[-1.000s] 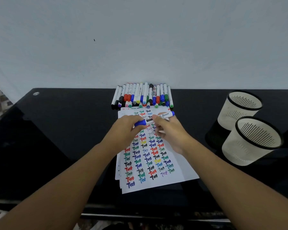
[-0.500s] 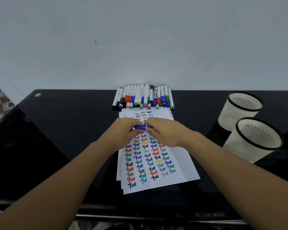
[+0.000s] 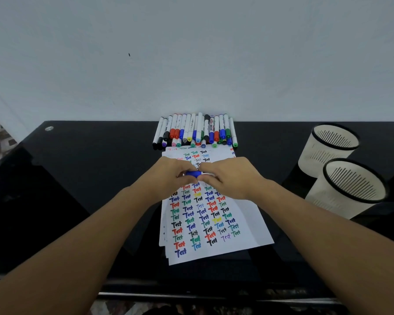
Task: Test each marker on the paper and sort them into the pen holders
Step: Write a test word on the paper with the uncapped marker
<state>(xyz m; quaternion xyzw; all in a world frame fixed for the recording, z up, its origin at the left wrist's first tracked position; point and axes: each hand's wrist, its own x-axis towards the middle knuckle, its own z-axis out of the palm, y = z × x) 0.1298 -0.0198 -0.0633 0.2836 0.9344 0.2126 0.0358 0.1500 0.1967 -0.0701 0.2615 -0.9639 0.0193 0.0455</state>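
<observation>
1. Blue marker (image 3: 193, 174) is held horizontally over far part of the paper (image 3: 248, 226), w/ only a short blue section seen between both hands.
2. Left hand (image 3: 168, 176) is curled round marker's left end; fingers closed on it.
3. Right hand (image 3: 230, 178) is curled round the right end, fingertips pinching it; rest of the barrel is hidden.
4. Paper is covered w/ rows of "Test" in many colours, lying on the black table (image 3: 89, 178).
5. Row of markers (image 3: 195, 130) is laid at far edge of paper, against the wall (image 3: 191, 53).
6. Two white pen holders (image 3: 337, 173) w/ black rims are set at right, well apart from the hands.
</observation>
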